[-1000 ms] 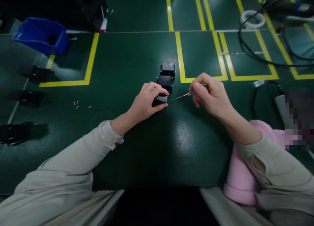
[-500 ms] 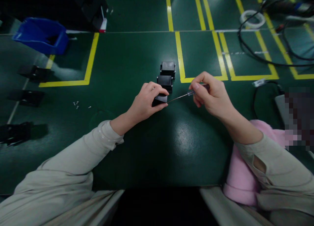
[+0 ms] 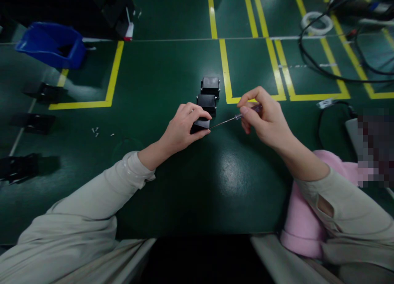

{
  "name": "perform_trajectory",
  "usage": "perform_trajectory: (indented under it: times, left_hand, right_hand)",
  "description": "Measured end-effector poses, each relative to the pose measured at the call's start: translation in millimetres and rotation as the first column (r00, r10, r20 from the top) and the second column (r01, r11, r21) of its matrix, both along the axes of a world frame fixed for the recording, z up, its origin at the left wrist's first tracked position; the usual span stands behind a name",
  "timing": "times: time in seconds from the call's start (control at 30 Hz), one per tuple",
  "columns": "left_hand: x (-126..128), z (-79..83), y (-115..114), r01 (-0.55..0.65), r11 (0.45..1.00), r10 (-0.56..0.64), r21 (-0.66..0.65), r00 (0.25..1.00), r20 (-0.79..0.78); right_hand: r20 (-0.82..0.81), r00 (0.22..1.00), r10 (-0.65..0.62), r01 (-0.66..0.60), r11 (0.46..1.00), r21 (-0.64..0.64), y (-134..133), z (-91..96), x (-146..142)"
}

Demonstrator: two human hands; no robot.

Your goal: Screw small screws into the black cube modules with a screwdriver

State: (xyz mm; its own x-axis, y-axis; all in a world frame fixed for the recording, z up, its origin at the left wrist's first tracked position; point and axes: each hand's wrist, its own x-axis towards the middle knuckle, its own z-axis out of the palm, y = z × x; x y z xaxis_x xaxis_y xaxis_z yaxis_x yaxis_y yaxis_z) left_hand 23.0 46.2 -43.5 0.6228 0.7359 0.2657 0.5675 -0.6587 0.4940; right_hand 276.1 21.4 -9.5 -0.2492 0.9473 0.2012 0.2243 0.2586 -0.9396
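My left hand point(image 3: 184, 126) is closed around a small black box point(image 3: 200, 124) resting on the green table point(image 3: 172, 74). My right hand point(image 3: 267, 117) pinches a thin screwdriver point(image 3: 234, 118) by its clear purple handle. The metal tip reaches the box's right side. Two more black boxes point(image 3: 207, 103) point(image 3: 210, 85) stand in a row just behind the held one.
A blue bin point(image 3: 51, 44) sits at the far left. Black brackets point(image 3: 43, 92) lie along the left edge, with tiny screws point(image 3: 96, 131) nearby. A tape roll point(image 3: 316, 23) and black cables point(image 3: 320, 70) are at the far right. A pink cloth point(image 3: 303, 218) lies under my right arm.
My right hand has shifted slightly up, its fingers turning on the screwdriver handle. The left hand and the boxes have stayed in place.
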Motion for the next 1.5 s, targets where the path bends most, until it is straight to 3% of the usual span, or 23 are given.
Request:
perform_trajectory:
  times: [1.5]
  left_hand:
    - [0.4, 0.6, 0.0, 0.003, 1.000, -0.003, 0.012, 1.000, 0.014]
  right_hand:
    - [0.009, 1.000, -0.011, 0.011, 1.000, 0.014, 2.3, -2.4, 0.8]
